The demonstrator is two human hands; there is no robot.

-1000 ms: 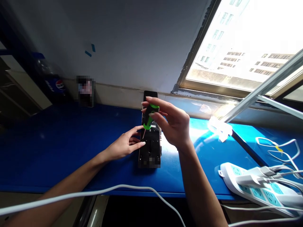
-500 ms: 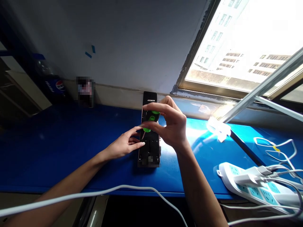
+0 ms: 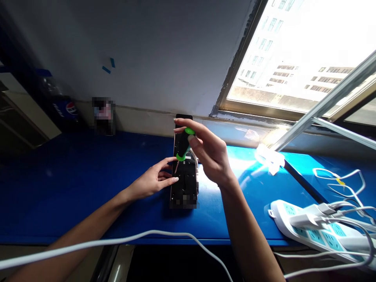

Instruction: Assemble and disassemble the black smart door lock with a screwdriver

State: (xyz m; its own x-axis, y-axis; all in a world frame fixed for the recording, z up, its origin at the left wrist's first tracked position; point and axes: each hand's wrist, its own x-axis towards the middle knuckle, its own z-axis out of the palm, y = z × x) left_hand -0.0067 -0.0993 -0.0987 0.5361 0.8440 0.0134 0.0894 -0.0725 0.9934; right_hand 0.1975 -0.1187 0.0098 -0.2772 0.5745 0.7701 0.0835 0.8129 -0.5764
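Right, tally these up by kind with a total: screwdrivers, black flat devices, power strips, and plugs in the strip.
Green-handled screwdrivers: 1
Black flat devices: 1
White power strips: 1
White plugs: 2
Total: 5
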